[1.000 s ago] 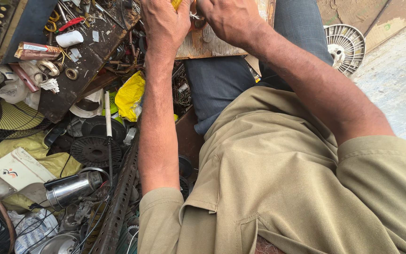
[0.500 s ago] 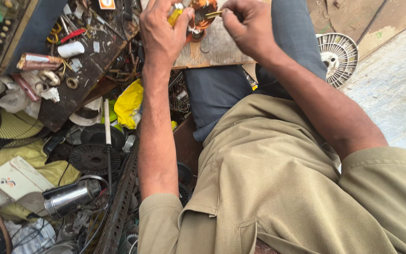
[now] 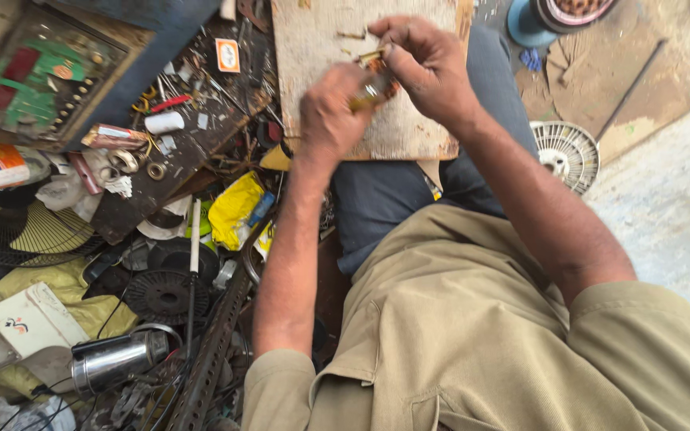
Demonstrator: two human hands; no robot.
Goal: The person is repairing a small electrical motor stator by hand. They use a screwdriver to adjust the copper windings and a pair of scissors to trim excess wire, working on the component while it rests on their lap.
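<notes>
My left hand (image 3: pixel 331 112) grips a small part with copper windings (image 3: pixel 373 84), held over a worn wooden board (image 3: pixel 337 48) that rests on my knee. My right hand (image 3: pixel 429 68) pinches the top of the same part from the right, fingers bent around it. Most of the part is hidden between the two hands. Both forearms reach forward from khaki short sleeves.
Clutter fills the left: a dark tray of small parts (image 3: pixel 177 152), a yellow bag (image 3: pixel 235 209), a black round part (image 3: pixel 163 294), a metal cylinder (image 3: pixel 117 361) and a green circuit panel (image 3: pixel 37 84). A white fan grille (image 3: pixel 566 153) lies right on the concrete floor.
The view has dropped, so both hands and the board now sit lower in frame. The hands have closed in together on the small wound part.
</notes>
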